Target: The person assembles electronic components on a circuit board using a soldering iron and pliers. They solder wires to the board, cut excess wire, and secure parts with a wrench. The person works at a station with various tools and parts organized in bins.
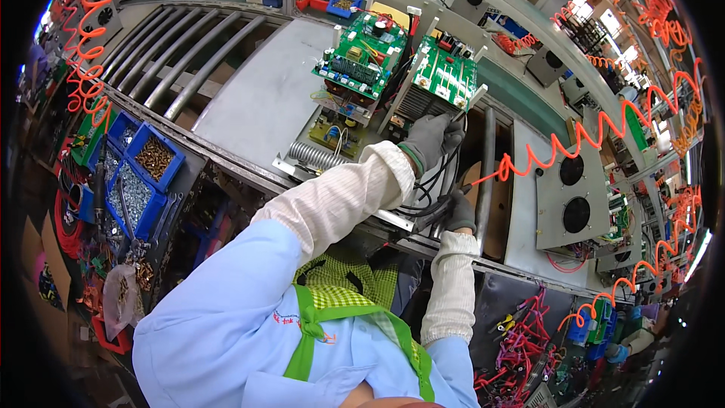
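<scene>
Grey gloves [423, 149], head view: left hand [434, 140], fingers curled, was at the green board [444, 69], near edge, hold unclear; right hand [461, 212] was partly curled by black cables [433, 181], grip hidden. Cables looped beside the board; snagging could have strained them.

Left arm [325, 200] slants forward and right, gloved left hand [432, 143] farthest out, fingers [455, 134] curled. Right forearm [451, 287] points nearly straight ahead; gloved right hand [459, 213] sits nearer in, fingers partly hidden.

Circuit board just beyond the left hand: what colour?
The circuit board is green; it shows best in the head view.
</scene>
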A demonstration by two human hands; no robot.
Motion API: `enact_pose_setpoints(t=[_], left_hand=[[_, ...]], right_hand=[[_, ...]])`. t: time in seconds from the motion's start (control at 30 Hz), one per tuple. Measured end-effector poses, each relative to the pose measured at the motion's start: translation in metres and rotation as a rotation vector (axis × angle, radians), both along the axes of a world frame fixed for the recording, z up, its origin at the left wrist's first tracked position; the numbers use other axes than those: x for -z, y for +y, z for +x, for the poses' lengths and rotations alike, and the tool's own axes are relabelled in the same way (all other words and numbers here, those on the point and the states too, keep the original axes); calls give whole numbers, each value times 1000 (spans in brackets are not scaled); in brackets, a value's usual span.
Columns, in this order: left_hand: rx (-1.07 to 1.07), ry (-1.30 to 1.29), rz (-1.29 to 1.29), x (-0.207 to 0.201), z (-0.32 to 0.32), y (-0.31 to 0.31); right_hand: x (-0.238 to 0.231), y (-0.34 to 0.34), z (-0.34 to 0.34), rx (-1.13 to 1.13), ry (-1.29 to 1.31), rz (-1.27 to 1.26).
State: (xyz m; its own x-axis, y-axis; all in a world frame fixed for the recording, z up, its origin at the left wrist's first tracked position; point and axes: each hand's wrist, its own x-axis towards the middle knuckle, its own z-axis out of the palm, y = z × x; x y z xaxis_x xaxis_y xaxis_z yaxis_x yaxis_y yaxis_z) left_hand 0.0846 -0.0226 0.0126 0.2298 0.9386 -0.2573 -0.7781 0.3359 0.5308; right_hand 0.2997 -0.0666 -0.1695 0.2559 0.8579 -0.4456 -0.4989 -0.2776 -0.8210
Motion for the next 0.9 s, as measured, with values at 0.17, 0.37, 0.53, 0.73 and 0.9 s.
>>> enact_pose_setpoints(t=[0.17,0.37,0.53,0.73,0.9], left_hand=[[-32,-88,42,11,-2,6],[-133,189,356,44,-9,18],[-22,-62,1,16,-13,11],[-36,15,22,10,-9,11],[-35,3,59,9,-5,11]], right_hand=[[-64,-32,-8,127,189,154],[-204,-80,-57,140,-164,718],[-238,-83,-64,-97,-274,992],[-217,-65,-62,-320,-357,899],[-196,-57,-57,-334,-566,910]])
